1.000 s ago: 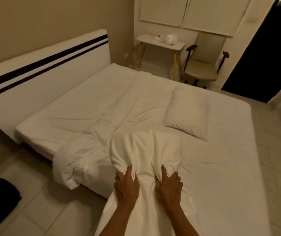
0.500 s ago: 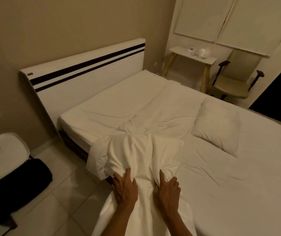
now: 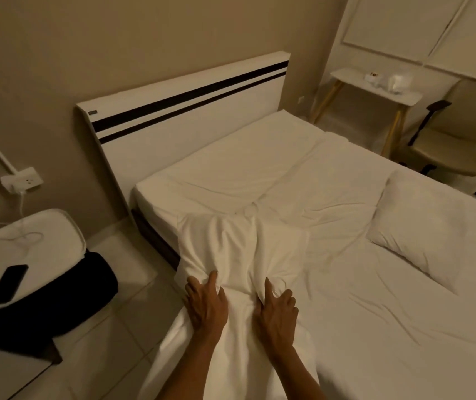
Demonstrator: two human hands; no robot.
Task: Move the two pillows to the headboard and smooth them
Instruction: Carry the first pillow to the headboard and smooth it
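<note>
I hold a white pillow [image 3: 239, 246] out in front of me, above the near edge of the bed [image 3: 375, 327]. My left hand [image 3: 206, 301] and my right hand [image 3: 277, 310] each pinch its near end, and the fabric bunches under my fingers. Its far end reaches over the mattress, well short of the headboard [image 3: 190, 131], which is white with two dark stripes. A second white pillow [image 3: 416, 226] lies flat on the right side of the bed, far from the headboard. A crumpled sheet covers the mattress.
At the left stands a white side table [image 3: 43, 235] with a dark phone [image 3: 8, 280] and a black cloth [image 3: 57, 298] beside it. A wall socket [image 3: 23, 180] has a cable hanging down. A small table [image 3: 375, 88] and a chair [image 3: 447, 148] stand beyond the bed.
My hands and the held pillow have moved along the bed's side toward the headboard, which now sits closer and more central. The second pillow has not moved.
</note>
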